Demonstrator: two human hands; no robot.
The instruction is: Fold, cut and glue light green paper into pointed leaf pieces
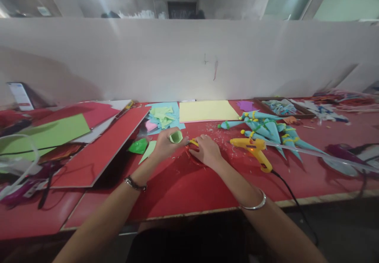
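My left hand (166,146) is closed around a rolled piece of light green paper (176,137), its open end facing up toward me. Just to the right, my right hand (209,150) is curled low over the red tabletop, with its fingers bent at a small yellow thing (194,141). A red loop shows under that hand; its fingers hide most of both, so I cannot make out what it grips. To the right of this hand lies a yellow glue gun (251,148) with a small orange light on.
Blue paper cones (266,128) with yellow and green trim lie piled behind the glue gun. A yellow sheet (207,111) lies at the back. Green scraps (162,117), a green packet (138,146) and a slanted red board (109,152) are at left. The glue gun's cord (291,194) hangs over the front edge.
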